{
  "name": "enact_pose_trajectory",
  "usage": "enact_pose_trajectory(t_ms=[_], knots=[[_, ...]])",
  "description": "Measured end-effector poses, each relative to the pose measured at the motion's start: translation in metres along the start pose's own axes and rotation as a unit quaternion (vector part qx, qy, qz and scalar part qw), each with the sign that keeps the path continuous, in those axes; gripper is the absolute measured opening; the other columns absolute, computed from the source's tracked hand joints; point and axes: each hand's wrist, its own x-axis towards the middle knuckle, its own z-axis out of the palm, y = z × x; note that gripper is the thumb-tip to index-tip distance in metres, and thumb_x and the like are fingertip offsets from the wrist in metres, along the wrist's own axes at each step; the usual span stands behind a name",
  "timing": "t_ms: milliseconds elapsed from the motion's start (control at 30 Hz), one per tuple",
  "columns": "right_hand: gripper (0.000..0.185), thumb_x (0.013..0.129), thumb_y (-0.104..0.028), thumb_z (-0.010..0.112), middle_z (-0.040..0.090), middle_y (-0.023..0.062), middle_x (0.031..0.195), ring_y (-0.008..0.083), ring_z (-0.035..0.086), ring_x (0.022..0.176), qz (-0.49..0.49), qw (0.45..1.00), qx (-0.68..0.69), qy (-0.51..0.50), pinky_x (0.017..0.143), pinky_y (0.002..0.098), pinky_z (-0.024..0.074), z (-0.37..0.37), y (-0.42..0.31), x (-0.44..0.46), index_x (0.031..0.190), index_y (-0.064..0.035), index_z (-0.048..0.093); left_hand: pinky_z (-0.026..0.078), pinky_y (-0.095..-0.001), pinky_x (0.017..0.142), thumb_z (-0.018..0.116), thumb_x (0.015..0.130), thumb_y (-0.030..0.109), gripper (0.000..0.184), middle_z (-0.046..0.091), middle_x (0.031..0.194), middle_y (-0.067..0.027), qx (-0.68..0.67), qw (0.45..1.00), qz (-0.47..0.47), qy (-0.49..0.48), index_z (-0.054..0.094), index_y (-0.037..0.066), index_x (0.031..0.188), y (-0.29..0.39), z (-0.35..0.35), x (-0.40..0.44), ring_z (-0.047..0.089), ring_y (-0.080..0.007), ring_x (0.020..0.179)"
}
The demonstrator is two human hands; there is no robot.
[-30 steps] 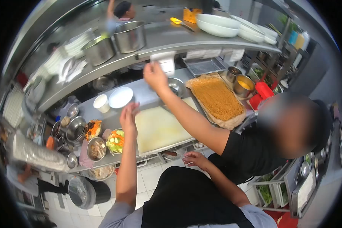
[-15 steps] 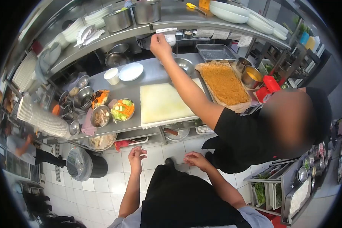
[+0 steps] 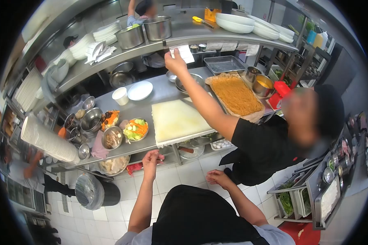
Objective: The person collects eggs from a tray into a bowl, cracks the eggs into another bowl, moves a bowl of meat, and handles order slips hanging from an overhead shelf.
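Observation:
My left hand (image 3: pixel 151 160) is held just in front of the counter edge, its fingers loosely curled and apart, with nothing visible in it. Lower and to its right, my right hand (image 3: pixel 220 179) hovers over the tiled floor near a co-worker's dark clothing, loosely open and empty. The white cutting board (image 3: pixel 178 122) lies on the steel counter beyond both hands. A bowl of lettuce and carrot strips (image 3: pixel 135 130) stands up and to the left of my left hand, beside a bowl of pale pieces (image 3: pixel 112 138).
A co-worker (image 3: pixel 265 139) on the right stretches an arm across the board to a paper slip (image 3: pixel 182 53) at the shelf. Behind the arm lies a tray of orange-brown crumbly food (image 3: pixel 237 96). A lined bin (image 3: pixel 90 191) stands lower left.
My left hand has come down from above the counter to its front edge. My right hand has shifted slightly right and down. The co-worker's hand stays near the paper slip, which now shows more.

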Motion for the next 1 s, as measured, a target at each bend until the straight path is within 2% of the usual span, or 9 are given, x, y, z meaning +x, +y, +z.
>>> enact_pose_trajectory(t_ms=[167, 267, 433, 567, 667, 767, 833, 933, 1000], knots=[[0.031, 0.089, -0.023, 0.066, 0.068, 0.0071, 0.1, 0.0165, 0.066, 0.09, -0.011, 1.0, 0.009, -0.009, 0.078, 0.0322, 0.0542, 0.039, 0.005, 0.03, 0.114, -0.0048, 0.06, 0.052, -0.0266, 0.058, 0.059, 0.094, 0.022, 0.023, 0.065, 0.082, -0.009, 0.032, 0.998, -0.061, 0.009, 0.061, 0.002, 0.105, 0.022, -0.05, 0.02, 0.063, -0.0154, 0.074], [0.027, 0.09, -0.02, 0.064, 0.068, 0.0058, 0.099, 0.0155, 0.066, 0.089, -0.011, 1.0, -0.015, -0.003, 0.076, 0.0309, 0.0537, 0.068, -0.006, 0.039, 0.113, -0.0059, 0.06, 0.051, -0.0289, 0.066, 0.055, 0.096, 0.028, 0.028, 0.066, 0.09, -0.008, 0.049, 0.998, 0.031, -0.009, 0.062, 0.002, 0.107, 0.06, -0.055, 0.063, 0.063, -0.0156, 0.082], [0.028, 0.089, -0.025, 0.065, 0.066, 0.001, 0.096, 0.012, 0.063, 0.082, -0.029, 0.999, -0.039, -0.004, 0.07, 0.0273, 0.0504, 0.092, 0.001, 0.057, 0.111, -0.0082, 0.061, 0.045, -0.0357, 0.092, 0.046, 0.099, 0.039, 0.046, 0.061, 0.12, -0.0103, 0.079, 0.981, 0.135, -0.111, 0.058, 0.0, 0.122, 0.152, 0.001, 0.161, 0.057, -0.02, 0.112], [0.03, 0.088, -0.026, 0.067, 0.065, 0.0003, 0.096, 0.0115, 0.063, 0.082, -0.033, 0.999, -0.011, 0.002, 0.071, 0.0271, 0.0495, 0.096, 0.005, 0.051, 0.112, -0.0087, 0.06, 0.04, -0.0353, 0.102, 0.049, 0.098, 0.039, 0.051, 0.054, 0.132, -0.0129, 0.01, 0.968, 0.185, -0.167, 0.052, -0.001, 0.129, 0.201, 0.08, 0.23, 0.05, -0.0226, 0.124], [0.024, 0.092, -0.016, 0.061, 0.066, 0.0033, 0.099, 0.0128, 0.063, 0.087, -0.009, 0.999, -0.027, 0.023, 0.076, 0.0289, 0.0521, 0.089, -0.006, 0.034, 0.114, -0.0074, 0.059, 0.038, -0.0324, 0.102, 0.061, 0.092, 0.039, 0.057, 0.056, 0.129, -0.0185, 0.096, 0.951, 0.268, -0.124, 0.053, -0.006, 0.127, 0.213, 0.131, 0.272, 0.052, -0.0236, 0.122], [0.023, 0.092, -0.015, 0.061, 0.067, 0.0034, 0.098, 0.0125, 0.063, 0.087, 0.001, 0.998, -0.027, 0.05, 0.075, 0.0288, 0.0533, 0.069, 0.002, 0.033, 0.113, -0.0069, 0.06, 0.039, -0.0301, 0.099, 0.067, 0.087, 0.037, 0.06, 0.059, 0.124, -0.0185, 0.104, 0.957, 0.211, -0.17, 0.054, -0.008, 0.125, 0.231, 0.164, 0.28, 0.054, -0.0216, 0.116], [0.023, 0.091, -0.016, 0.062, 0.067, 0.0035, 0.097, 0.0122, 0.064, 0.086, -0.003, 0.998, -0.013, 0.062, 0.074, 0.0283, 0.0539, 0.053, 0.006, 0.034, 0.112, -0.006, 0.061, 0.04, -0.029, 0.095, 0.068, 0.087, 0.036, 0.053, 0.065, 0.114, -0.0158, 0.058, 0.959, 0.221, -0.17, 0.06, -0.009, 0.115, 0.235, 0.184, 0.274, 0.057, -0.0181, 0.106], [0.027, 0.089, -0.02, 0.065, 0.065, 0.0032, 0.096, 0.0124, 0.062, 0.082, -0.019, 0.998, -0.018, 0.065, 0.07, 0.0273, 0.052, 0.027, 0.011, 0.042, 0.111, -0.0049, 0.06, 0.041, -0.0249, 0.071, 0.066, 0.09, 0.03, 0.036, 0.067, 0.083, -0.0033, 0.025, 0.958, 0.253, -0.136, 0.07, -0.005, 0.095, 0.232, 0.202, 0.283, 0.054, -0.0094, 0.075], [0.028, 0.089, -0.019, 0.066, 0.065, 0.0036, 0.095, 0.0124, 0.062, 0.081, -0.022, 0.997, -0.039, 0.069, 0.069, 0.0273, 0.0519, 0.011, 0.003, 0.042, 0.111, -0.0042, 0.06, 0.041, -0.0245, 0.069, 0.066, 0.09, 0.029, 0.034, 0.066, 0.081, -0.0025, 0.026, 0.958, 0.257, -0.123, 0.07, -0.004, 0.095, 0.223, 0.204, 0.292, 0.053, -0.0085, 0.073]])
